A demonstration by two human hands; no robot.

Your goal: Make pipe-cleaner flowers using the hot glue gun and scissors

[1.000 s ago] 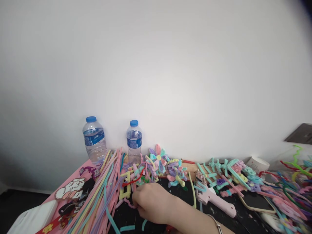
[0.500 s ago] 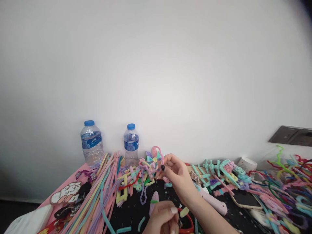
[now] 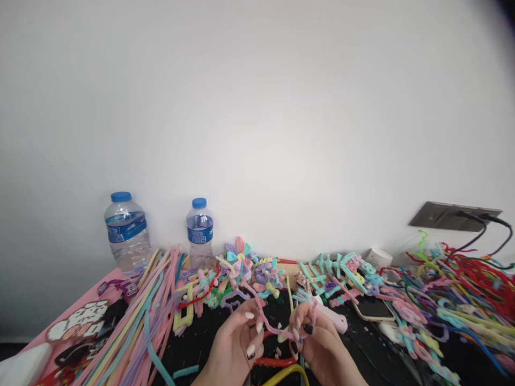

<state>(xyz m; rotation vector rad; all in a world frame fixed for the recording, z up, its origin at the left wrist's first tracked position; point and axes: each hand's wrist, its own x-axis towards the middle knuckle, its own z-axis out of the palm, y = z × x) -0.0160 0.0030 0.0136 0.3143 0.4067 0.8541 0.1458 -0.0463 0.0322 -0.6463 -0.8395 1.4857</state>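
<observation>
My right hand (image 3: 319, 340) is pinching a pink fuzzy stick (image 3: 264, 317), my left hand (image 3: 236, 343) isn't showing its hold, and hard tugging could be bending it.

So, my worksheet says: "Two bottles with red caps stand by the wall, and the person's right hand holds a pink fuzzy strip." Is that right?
Not quite: the caps are blue, not red, as the head view shows. The two bottles do stand by the wall, and the right hand holds a pink fuzzy strip.
</observation>
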